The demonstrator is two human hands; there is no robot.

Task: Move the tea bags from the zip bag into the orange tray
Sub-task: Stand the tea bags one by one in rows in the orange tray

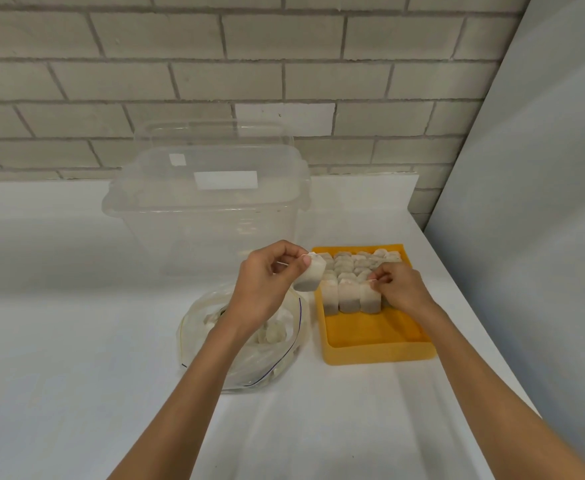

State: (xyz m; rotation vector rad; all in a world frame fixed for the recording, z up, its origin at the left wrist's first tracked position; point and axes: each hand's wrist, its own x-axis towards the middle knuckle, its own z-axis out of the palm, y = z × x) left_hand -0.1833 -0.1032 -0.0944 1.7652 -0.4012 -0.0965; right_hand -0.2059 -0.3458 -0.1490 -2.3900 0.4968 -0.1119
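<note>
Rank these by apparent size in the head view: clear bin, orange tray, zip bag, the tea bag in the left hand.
1. Clear plastic lidded bin.
2. Orange rectangular plastic tray and clear plastic zip bag: about alike; the left arm hides part of the bag.
3. Small white paper tea bag in the left hand.

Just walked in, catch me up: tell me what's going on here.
A person is moving tea bags from a zip bag into an orange tray. The left hand pinches one tea bag in the air beside the tray; the right hand pinches the string of a bag in the front row. The tray's far part is packed, its near part bare. Some bags are left in the zip bag.
</note>
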